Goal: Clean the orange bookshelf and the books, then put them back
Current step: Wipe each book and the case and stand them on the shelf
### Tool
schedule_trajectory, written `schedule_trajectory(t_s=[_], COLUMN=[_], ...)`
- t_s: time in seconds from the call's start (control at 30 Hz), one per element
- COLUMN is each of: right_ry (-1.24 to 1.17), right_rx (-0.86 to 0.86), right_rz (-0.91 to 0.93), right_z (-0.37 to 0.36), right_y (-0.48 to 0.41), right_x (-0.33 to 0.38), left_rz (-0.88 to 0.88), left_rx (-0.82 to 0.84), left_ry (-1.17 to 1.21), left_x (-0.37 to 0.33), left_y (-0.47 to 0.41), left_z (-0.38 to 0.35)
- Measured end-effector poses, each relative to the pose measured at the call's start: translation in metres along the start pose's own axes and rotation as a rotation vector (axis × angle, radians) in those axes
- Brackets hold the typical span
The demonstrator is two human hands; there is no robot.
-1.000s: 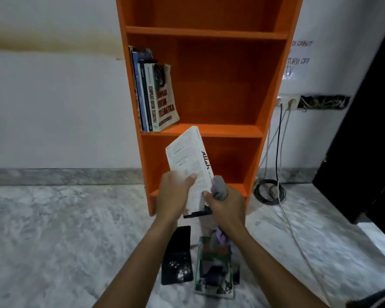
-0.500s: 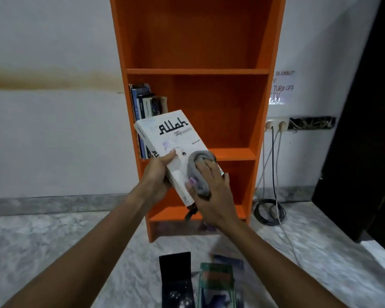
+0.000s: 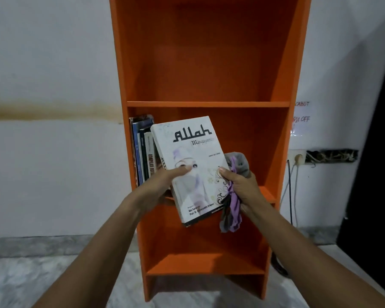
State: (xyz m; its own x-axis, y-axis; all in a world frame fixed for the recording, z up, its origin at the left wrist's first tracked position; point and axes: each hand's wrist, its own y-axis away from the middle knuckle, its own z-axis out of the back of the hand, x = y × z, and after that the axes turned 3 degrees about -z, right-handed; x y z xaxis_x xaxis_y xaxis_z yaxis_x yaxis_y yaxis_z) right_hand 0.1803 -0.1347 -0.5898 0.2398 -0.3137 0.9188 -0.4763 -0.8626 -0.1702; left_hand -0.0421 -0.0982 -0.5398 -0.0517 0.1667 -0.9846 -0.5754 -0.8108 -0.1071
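Status: the white book [image 3: 191, 167] is held in front of the orange bookshelf [image 3: 209, 63], mid shelf level, cover facing the camera. L hand [image 3: 165, 185] is closed on the lower-left edge at approx. 8 o'clock, thumb on cover. R hand [image 3: 240, 187] pinches the right edge at approx. 4 o'clock and also clutches the grey-purple cloth [image 3: 233, 196] in its palm. Done, by judgement: shelved books [image 3: 142, 152] stand upright at 9 o'clock of the held book, against the left wall. Remaining: shelve this one. Top and bottom compartments hold nothing.

Shelved books [image 3: 142, 152] block the middle shelf's [image 3: 269, 194] left; its right stays open.
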Motion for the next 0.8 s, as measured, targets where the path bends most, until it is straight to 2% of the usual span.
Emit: schedule_trajectory(t_s=[0.1, 0.3, 0.37, 0.43, 0.5, 0.57, 0.63, 0.73, 0.8], right_ry=[-0.004, 0.001, 0.025, 0.078, 0.154, 0.277, 0.382, 0.459, 0.438], right_rx=[-0.007, -0.114, -0.271, -0.504, -0.566, -0.469, -0.301, -0.03, 0.085], right_rz=[0.058, 0.143, 0.254, 0.354, 0.402, 0.364, 0.319, 0.291, 0.248], right_z=[0.003, 0.002, -0.002, -0.003, -0.005, -0.01, -0.019, -0.039, -0.054], right_y=[-0.034, -0.079, -0.087, -0.093, -0.094, -0.097, -0.098, -0.096, -0.096], right_x=[-0.009, -0.028, -0.032, -0.037, -0.046, -0.061, -0.077, -0.098, -0.108], left_rz=[-0.015, -0.278, -0.305, -0.328, -0.369, -0.41, -0.462, -0.489, -0.475], left_rx=[0.052, -0.159, -0.245, -0.355, -0.507, -0.682, -0.799, -0.899, -0.945], left_ry=[-0.101, -0.047, -0.025, -0.079, -0.211, -0.37, -0.478, -0.588, -0.643], left_x=[0.018, 0.058, 0.068, 0.075, 0.082, 0.086, 0.09, 0.101, 0.107], left_y=[-0.021, -0.062, -0.074, -0.086, -0.096, -0.102, -0.105, -0.11, -0.113], left_z=[0.01, 0.003, 0.0, -0.002, -0.004, -0.007, -0.007, -0.003, 0.0])
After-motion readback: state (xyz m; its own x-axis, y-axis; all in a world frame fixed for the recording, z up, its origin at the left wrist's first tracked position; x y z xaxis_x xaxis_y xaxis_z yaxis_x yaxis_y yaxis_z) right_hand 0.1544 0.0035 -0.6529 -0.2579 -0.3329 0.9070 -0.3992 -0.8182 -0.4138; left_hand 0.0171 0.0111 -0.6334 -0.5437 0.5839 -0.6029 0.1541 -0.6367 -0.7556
